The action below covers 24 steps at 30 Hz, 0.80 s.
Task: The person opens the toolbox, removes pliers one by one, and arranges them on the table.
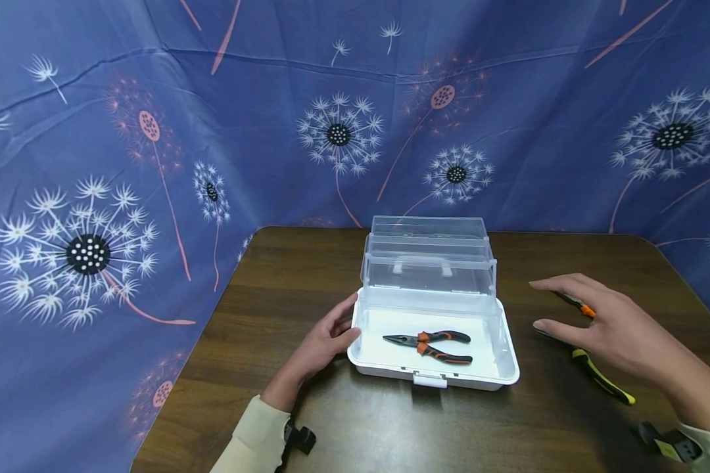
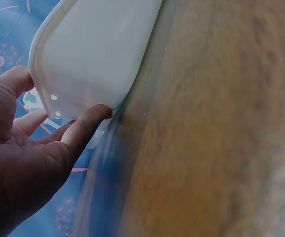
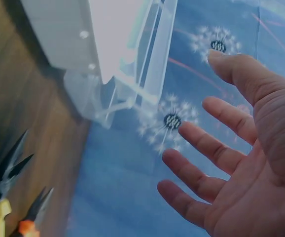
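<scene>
An open white toolbox [image 1: 430, 374] with a clear lid and trays folded back stands mid-table. Needle-nose pliers [image 1: 444, 355] with orange-and-black handles lie inside it. My left hand [image 1: 325, 338] holds the toolbox at its left end, thumb at the rim; the left wrist view shows fingers against the outer wall [image 2: 93, 59]. To the right, my right hand [image 1: 603, 322] hovers with spread fingers and nothing in it. Partly hidden beneath it are orange-handled pliers [image 1: 586, 310] and yellow-handled pliers [image 1: 603, 378]. Their pointed metal noses show in the right wrist view.
The brown wooden table [image 1: 296, 263] carries everything. A blue cloth [image 1: 260, 118] with dandelion prints hangs behind and at both sides. The raised clear lid [image 1: 428, 272] stands up at the toolbox's back.
</scene>
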{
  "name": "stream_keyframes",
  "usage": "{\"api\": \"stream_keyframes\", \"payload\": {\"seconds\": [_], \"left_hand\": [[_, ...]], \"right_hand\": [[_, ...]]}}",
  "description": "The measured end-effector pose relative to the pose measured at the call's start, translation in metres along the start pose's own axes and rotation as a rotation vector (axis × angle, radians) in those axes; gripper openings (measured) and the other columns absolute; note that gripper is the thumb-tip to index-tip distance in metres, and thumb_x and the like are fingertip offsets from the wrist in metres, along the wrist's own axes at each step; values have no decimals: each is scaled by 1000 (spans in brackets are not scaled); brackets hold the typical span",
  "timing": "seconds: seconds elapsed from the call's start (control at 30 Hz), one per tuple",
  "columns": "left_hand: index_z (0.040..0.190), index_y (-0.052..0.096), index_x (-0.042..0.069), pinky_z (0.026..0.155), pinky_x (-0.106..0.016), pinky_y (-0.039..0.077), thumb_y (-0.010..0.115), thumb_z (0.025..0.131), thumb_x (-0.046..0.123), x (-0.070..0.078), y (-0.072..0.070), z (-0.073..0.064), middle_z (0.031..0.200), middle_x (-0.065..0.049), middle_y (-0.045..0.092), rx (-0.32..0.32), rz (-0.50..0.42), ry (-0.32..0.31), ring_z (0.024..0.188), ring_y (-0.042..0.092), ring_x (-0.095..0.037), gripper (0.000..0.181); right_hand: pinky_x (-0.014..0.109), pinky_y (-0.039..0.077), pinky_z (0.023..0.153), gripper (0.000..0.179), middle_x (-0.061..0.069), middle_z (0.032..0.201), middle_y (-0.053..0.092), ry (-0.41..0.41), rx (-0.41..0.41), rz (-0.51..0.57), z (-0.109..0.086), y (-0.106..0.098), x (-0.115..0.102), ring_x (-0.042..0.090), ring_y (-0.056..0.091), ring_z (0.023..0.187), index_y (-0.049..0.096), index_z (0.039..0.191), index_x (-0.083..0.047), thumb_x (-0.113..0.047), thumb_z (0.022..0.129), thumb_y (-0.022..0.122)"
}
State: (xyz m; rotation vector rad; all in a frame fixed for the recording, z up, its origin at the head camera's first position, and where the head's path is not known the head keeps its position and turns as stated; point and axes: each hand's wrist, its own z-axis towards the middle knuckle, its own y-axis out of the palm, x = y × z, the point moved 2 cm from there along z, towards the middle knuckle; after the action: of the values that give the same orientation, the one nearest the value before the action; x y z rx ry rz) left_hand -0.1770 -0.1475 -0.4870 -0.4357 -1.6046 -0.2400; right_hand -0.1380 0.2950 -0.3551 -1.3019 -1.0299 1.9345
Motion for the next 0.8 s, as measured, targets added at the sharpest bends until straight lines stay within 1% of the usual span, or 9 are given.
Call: {"api": "stream_keyframes", "payload": {"seconds": [0.1,0.2,0.23,0.33,0.43,0.6,0.67,0.73,0.8], "left_hand": [[162,33,35,106,-48,47,65,104,18,0,0,0,162,-9,36,1,0,-1,140,48,-32,68],[162,33,34,106,-48,47,64,104,17,0,0,0,162,-9,36,1,0,4,140,48,-32,68],[162,33,34,106,-48,47,64,104,17,0,0,0,162,-9,36,1,0,5,140,48,-32,68],[162,33,34,107,-48,46,64,104,17,-1,1,1,162,-9,36,3,0,7,140,48,-32,68],[162,34,36,107,-48,46,65,104,19,0,1,0,162,-8,37,7,3,0,140,48,-31,68],[162,33,34,109,-49,44,65,104,18,1,2,0,162,-9,37,8,11,9,139,48,-31,68],[162,33,32,110,-49,43,64,104,15,2,2,0,161,-10,37,11,16,16,139,48,-32,68],[162,33,32,110,-50,42,64,104,14,2,2,0,161,-10,38,15,22,17,139,49,-32,68],[162,33,33,110,-50,42,64,104,15,2,2,0,161,-9,38,18,25,12,139,49,-31,68]], "right_hand": [[45,47,87,59,0,134,61,-87,6,-41,7,0,-9,27,56,122,64,136,-35,-34,83,89],[25,47,80,61,-8,131,63,-159,24,-70,14,1,-17,16,59,114,66,134,-36,-30,80,92],[22,46,80,61,-8,130,64,-176,24,-70,16,2,-20,16,60,114,67,134,-35,-28,79,93],[28,51,80,61,-8,129,65,-209,18,-62,22,6,-28,18,63,114,68,132,-33,-27,78,93],[43,55,79,59,-2,129,66,-254,-7,-62,27,10,-36,24,65,114,68,133,-26,-27,79,92],[59,54,84,56,7,133,65,-262,-113,-22,36,19,-50,37,63,119,68,134,-20,-32,83,89],[56,55,82,54,7,134,65,-250,-171,1,41,23,-56,36,65,113,68,134,-21,-36,86,86],[53,55,81,52,6,133,65,-257,-222,13,45,28,-62,34,65,113,68,134,-21,-39,88,84],[48,56,80,49,2,131,65,-269,-257,12,49,33,-67,29,66,110,69,134,-23,-38,89,83]]}}
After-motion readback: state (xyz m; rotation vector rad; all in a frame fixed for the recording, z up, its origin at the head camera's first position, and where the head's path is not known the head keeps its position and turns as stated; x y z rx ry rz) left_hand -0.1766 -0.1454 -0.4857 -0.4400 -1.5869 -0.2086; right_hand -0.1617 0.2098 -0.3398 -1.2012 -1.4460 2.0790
